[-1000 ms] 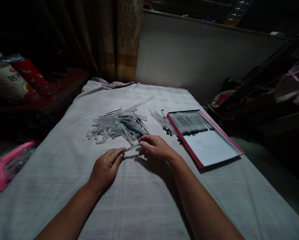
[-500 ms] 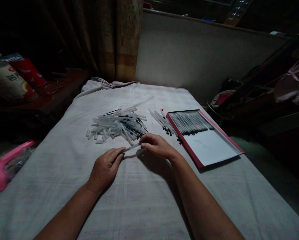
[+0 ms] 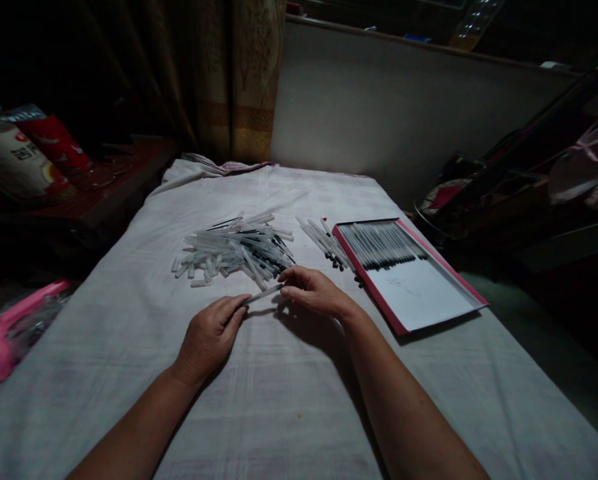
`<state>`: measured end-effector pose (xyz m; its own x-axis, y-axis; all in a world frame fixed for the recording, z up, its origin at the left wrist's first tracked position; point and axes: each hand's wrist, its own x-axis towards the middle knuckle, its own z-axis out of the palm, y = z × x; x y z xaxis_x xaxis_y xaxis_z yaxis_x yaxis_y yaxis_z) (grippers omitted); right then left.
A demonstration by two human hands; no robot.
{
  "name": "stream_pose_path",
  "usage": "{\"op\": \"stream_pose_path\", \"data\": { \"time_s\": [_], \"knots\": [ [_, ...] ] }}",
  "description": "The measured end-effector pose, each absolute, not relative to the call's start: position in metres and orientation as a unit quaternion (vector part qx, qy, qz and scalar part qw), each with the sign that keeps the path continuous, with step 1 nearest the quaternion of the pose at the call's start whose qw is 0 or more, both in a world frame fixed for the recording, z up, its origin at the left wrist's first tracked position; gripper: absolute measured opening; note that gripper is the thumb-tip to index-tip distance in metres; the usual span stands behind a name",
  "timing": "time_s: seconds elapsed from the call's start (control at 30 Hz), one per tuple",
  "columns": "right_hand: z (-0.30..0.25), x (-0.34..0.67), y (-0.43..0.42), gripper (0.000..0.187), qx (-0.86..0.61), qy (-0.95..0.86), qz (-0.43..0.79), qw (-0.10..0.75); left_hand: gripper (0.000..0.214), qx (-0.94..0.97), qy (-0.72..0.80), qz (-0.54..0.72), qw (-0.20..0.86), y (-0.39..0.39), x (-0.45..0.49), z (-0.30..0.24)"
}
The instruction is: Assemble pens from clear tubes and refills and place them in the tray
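Note:
Between my two hands I hold one clear pen (image 3: 262,294) just above the cloth. My left hand (image 3: 209,337) pinches its near end, fingers closed. My right hand (image 3: 313,291) pinches the far end, fingers curled. Just beyond the hands lies a heap of clear pens and caps (image 3: 233,250). A short row of several pens with black tips (image 3: 327,243) lies to the right of the heap. Farther right, a shallow red-rimmed box (image 3: 429,297) holds a neat row of pens (image 3: 381,244) at its far end.
A pale checked cloth (image 3: 289,393) covers the table. A pink plastic thing (image 3: 13,330) lies off the left edge. Red and white packets (image 3: 29,157) stand on a dark shelf at the left. Curtain and wall close the back; dark clutter fills the right.
My right hand has shifted a little up and away with its end of the pen. My left hand has stayed where it was.

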<state>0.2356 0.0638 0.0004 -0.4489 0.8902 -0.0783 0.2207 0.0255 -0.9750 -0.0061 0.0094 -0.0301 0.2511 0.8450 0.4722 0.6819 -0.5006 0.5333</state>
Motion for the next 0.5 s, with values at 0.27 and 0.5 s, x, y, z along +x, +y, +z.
{"op": "stream_pose_path", "data": {
  "time_s": [0.27, 0.5],
  "knots": [
    [0.0011, 0.2370, 0.0632, 0.019, -0.438, -0.680, 0.509, 0.295, 0.031, 0.784, 0.485, 0.371, 0.110, 0.0089, -0.0068, -0.0297],
    [0.0060, 0.2324, 0.0617, 0.015, -0.438, -0.733, 0.436, 0.284, 0.031, 0.784, 0.489, 0.364, 0.121, 0.0093, -0.0069, -0.0298]
  ]
}}
